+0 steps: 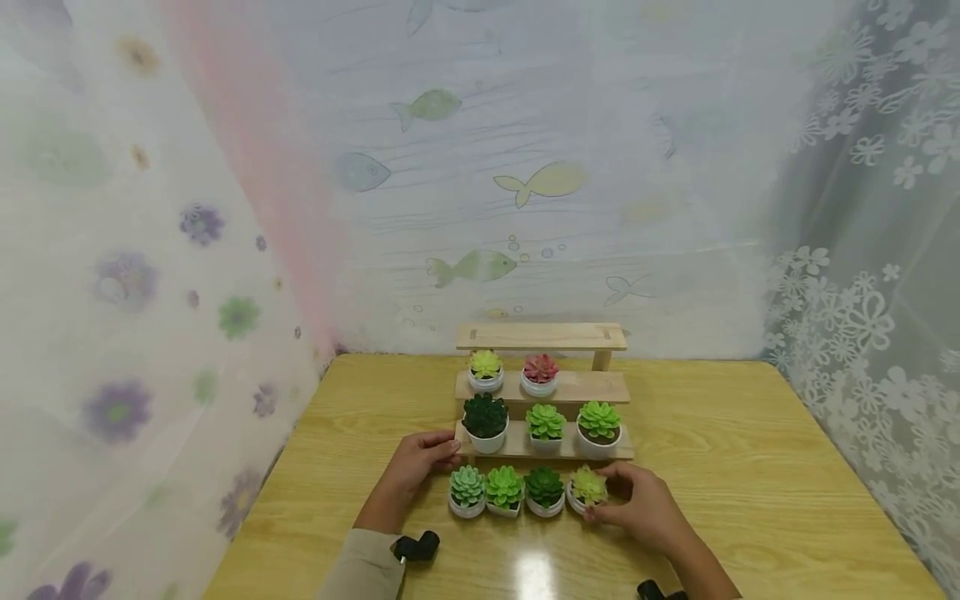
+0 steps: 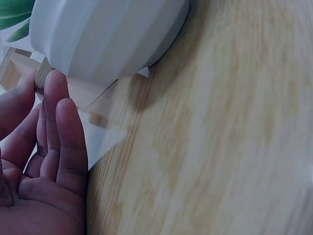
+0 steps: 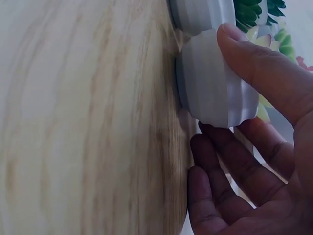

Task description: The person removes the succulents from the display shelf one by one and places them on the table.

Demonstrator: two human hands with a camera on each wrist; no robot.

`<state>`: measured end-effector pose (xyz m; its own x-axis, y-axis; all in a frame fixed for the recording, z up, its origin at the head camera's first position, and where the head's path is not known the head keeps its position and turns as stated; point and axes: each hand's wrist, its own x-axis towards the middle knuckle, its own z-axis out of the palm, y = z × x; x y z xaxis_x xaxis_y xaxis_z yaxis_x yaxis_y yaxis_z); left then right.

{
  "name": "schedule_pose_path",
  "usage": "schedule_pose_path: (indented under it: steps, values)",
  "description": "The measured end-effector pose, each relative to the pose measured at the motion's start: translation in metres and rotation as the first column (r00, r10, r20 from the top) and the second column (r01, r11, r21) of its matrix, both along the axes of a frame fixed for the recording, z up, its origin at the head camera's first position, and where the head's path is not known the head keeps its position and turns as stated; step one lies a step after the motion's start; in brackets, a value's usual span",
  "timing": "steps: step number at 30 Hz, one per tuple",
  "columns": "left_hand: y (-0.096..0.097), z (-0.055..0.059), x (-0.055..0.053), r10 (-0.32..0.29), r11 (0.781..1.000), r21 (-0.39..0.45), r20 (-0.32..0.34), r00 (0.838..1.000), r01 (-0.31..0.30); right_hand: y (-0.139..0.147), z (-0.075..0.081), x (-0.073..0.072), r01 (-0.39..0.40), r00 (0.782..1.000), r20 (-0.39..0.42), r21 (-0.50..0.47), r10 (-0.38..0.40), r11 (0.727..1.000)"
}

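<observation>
A stepped wooden plant stand [image 1: 540,336] stands on the table. My left hand [image 1: 411,468] pinches the left end of its lowest board [image 2: 43,76] between thumb and fingers. At the right end of the front row, my right hand [image 1: 647,507] grips a small white pot with a pale yellow succulent [image 1: 588,486], thumb and fingers on opposite sides of the ribbed pot [image 3: 205,78]. Beside it stand a dark green succulent [image 1: 544,487], a bright green one [image 1: 504,486] and a pale blue-green one [image 1: 467,486], all in white pots on the table.
The lowest board holds a very dark succulent [image 1: 486,417] and two bright green ones [image 1: 546,423]. A yellow succulent [image 1: 486,367] and a red one [image 1: 541,371] sit on the middle board. Patterned curtains [image 1: 540,183] hang behind the wooden table [image 1: 750,467].
</observation>
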<state>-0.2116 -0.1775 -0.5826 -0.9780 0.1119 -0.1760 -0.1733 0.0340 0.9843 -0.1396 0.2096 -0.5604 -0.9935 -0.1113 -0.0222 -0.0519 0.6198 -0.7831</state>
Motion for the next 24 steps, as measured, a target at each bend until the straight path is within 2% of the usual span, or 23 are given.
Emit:
schedule_pose_path:
  steps: [11, 16, 24]
  values:
    - [-0.0007, -0.0005, -0.0020, -0.002, 1.000, -0.003, -0.016, 1.000, 0.002, -0.0004, -0.0026, -0.0033, -0.015, 1.000, 0.007, -0.027, 0.016, 1.000]
    - [-0.0023, -0.0022, -0.0018, -0.013, 1.000, 0.024, -0.014, 1.000, 0.013, -0.0006, -0.0039, -0.0035, -0.031, 0.999, 0.019, -0.054, 0.032, 0.998]
    - [-0.0026, -0.0037, -0.0014, -0.045, 0.996, 0.077, -0.036, 0.998, 0.048, -0.0010, -0.0028, 0.0009, -0.013, 1.000, 0.019, -0.071, 0.015, 0.997]
